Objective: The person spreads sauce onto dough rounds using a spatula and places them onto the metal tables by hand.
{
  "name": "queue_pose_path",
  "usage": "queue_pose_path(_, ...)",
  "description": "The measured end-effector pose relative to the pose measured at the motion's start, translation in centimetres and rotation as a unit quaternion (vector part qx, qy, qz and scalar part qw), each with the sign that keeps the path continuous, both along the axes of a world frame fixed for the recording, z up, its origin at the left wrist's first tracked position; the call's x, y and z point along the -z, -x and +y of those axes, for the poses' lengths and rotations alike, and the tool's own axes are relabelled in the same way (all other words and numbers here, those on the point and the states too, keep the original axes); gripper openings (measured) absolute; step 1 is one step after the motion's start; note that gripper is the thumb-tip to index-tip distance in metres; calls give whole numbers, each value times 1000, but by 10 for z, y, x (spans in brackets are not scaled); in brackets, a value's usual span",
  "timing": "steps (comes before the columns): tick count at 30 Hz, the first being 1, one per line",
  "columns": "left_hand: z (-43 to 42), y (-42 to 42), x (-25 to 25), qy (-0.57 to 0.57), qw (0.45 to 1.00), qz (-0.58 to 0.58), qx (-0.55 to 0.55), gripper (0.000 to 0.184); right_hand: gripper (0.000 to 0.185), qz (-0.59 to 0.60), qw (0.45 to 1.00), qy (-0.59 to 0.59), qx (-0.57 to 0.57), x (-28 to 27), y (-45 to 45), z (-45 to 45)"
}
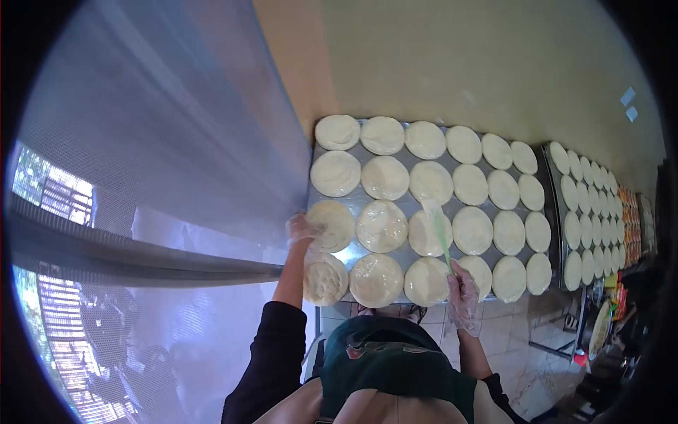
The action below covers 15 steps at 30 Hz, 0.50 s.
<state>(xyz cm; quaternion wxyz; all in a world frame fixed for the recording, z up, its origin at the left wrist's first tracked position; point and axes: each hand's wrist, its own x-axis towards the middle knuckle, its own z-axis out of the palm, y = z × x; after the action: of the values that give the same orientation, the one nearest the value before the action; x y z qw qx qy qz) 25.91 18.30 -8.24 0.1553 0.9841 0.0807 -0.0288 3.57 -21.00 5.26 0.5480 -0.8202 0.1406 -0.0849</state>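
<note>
Rows of round, flat, pale dough discs lie on a metal tray (346, 256). My left hand (302, 227), in a clear plastic glove, is at the left edge of a dough disc (332, 226) in the third row; its fingers are blurred, so their pose is unclear. Below it lies a disc with a dimpled surface (325, 280). My right hand (463, 293), also gloved, grips a pale green brush (442, 237) by its handle. The brush's whitish head is over the gap between two discs in the fourth column from the right. Several discs look shiny.
More trays of dough discs (571, 230) stand to the right, with orange-topped items (628, 219) beyond. A wall (459, 63) runs behind the tray, and a sheer curtain (176, 141) hangs at left. Metal stand legs (554, 350) are on the tiled floor at lower right.
</note>
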Motion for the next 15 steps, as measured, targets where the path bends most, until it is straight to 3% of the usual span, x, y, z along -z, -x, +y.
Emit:
queue_pose_path(2,5,-4,-5,-21,1000,16,6,70,32,15,1000,2,6,1,10,-9)
queue_pose_path(4,14,-3,-34,189,966,167,-49,72,35,-25,998,-47,14,11,21,-20)
queue_pose_path(6,20,1,-44,323,918,202,-110,59,34,-22,997,-65,33,1,30,-31)
queue_pose_path(8,20,25,-47,582,792,114,-145,43,33,-25,994,-81,67,-4,46,-54)
queue_pose_path(10,6,59,-83,683,708,18,-175,36,37,69,951,-284,102,-1,66,-79)
queue_pose_path(12,35,64,-27,761,622,-74,-169,36,40,68,933,-336,108,-8,88,-105)
queue_pose_path(13,10,81,-42,794,573,-121,-161,43,44,72,916,-382,98,-13,103,-122)
queue_pose_path(14,-33,96,-79,828,533,-68,-161,48,44,56,917,-375,127,-15,120,-138)
queue_pose_path(15,-57,104,-75,855,494,-83,-138,64,46,63,871,-467,139,-15,136,-153)
